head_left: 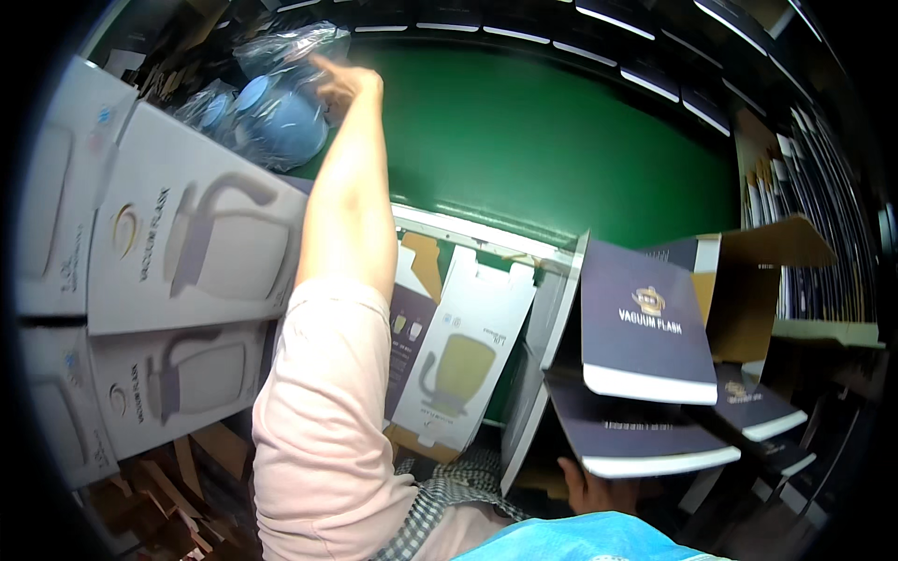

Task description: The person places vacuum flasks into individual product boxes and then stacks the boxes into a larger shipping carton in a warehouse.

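My left arm, in a pale pink sleeve, stretches away to the upper left. At its end my left hand (348,82) has its fingers apart against the clear plastic around a light blue jug-shaped flask (285,126). A second blue piece (217,110) shows in plastic beside it. Low on the right, my right hand (591,488) is at the lower edge of a dark purple carton flap (645,444), which covers part of its fingers. Above that flap, a dark purple carton panel (645,313) with a white edge belongs to an opened carton.
White and grey flask cartons (201,224) are stacked at left. A white carton with a green jug picture (460,360) lies by my arm. Beyond a pale rail (477,234) spreads a green surface (486,140). Flattened cartons (814,206) stand at right; dark boxes (608,23) line the back.
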`<action>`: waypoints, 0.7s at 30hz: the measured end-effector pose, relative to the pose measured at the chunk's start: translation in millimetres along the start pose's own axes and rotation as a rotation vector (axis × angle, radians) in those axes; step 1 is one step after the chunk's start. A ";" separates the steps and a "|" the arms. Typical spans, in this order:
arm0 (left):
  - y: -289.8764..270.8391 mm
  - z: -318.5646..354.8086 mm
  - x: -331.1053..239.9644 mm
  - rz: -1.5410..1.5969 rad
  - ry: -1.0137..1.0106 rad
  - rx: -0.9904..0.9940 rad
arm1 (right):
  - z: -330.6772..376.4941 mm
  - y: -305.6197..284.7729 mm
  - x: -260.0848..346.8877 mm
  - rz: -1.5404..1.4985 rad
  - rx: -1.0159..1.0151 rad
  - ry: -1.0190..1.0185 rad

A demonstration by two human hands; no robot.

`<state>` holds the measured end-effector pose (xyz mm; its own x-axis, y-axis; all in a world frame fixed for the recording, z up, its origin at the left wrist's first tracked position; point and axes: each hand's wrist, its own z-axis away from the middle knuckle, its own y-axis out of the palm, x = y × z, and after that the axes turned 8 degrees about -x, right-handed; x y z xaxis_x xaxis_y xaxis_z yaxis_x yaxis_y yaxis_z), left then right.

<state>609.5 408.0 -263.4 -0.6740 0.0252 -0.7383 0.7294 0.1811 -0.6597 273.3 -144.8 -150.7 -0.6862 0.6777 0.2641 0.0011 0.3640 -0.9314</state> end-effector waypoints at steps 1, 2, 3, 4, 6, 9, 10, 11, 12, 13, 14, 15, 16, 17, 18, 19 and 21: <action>8.9 -14.6 -6.9 -0.004 0.150 0.020 | -1.9 4.7 -0.7 -0.008 0.011 0.009; 20.0 -30.5 -10.2 -0.070 0.232 0.012 | -6.5 10.7 -1.8 -0.020 0.026 0.016; 24.3 -45.2 -13.8 -0.145 0.319 -0.006 | -8.5 14.3 -4.9 -0.031 0.040 0.011; 30.7 -53.8 -16.0 -0.144 0.310 -0.015 | -11.2 17.7 -8.3 -0.038 0.050 0.000; 38.9 -67.0 -22.8 -0.302 0.397 0.001 | -15.2 24.0 -15.1 -0.039 0.063 -0.008; 37.4 -82.9 -28.1 -0.319 0.464 0.210 | -16.1 30.3 -22.1 -0.043 0.082 -0.011; 36.2 -71.5 -26.2 -0.286 0.514 0.121 | -19.1 32.7 -23.2 -0.049 0.088 -0.006; 37.2 -56.0 -28.0 -0.280 0.513 0.123 | -19.4 34.1 -24.3 -0.049 0.094 0.000; 30.5 -43.6 -31.0 -0.134 0.483 -0.014 | -19.9 33.0 -25.9 -0.050 0.094 -0.010; 25.7 -32.8 -34.9 0.010 0.457 -0.150 | -19.1 32.4 -25.8 -0.056 0.094 -0.016; 25.2 -25.3 -32.9 0.098 0.517 -0.210 | -20.1 31.4 -27.4 -0.062 0.096 -0.022; 16.6 -19.3 -33.1 0.160 0.485 -0.232 | -19.2 30.3 -28.0 -0.062 0.096 -0.031; 10.4 -10.3 -34.4 0.180 0.480 -0.197 | -19.8 29.7 -27.8 -0.064 0.098 -0.031; 2.8 -2.7 -35.1 0.199 0.476 -0.162 | -20.7 28.9 -28.6 -0.065 0.101 -0.025; -3.9 1.7 -31.2 0.204 0.474 -0.162 | -21.0 28.3 -28.5 -0.066 0.102 -0.028; -9.2 6.2 -27.5 0.075 0.541 -0.179 | -21.1 27.4 -28.3 -0.071 0.106 -0.023; -10.5 0.2 -25.4 -0.051 0.598 -0.209 | -19.5 22.8 -28.6 -0.073 0.108 -0.027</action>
<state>619.0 405.3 -237.7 -0.7001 0.5455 -0.4608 0.6972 0.3830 -0.6059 307.2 -143.4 -174.6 -0.7010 0.6341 0.3264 -0.1266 0.3398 -0.9319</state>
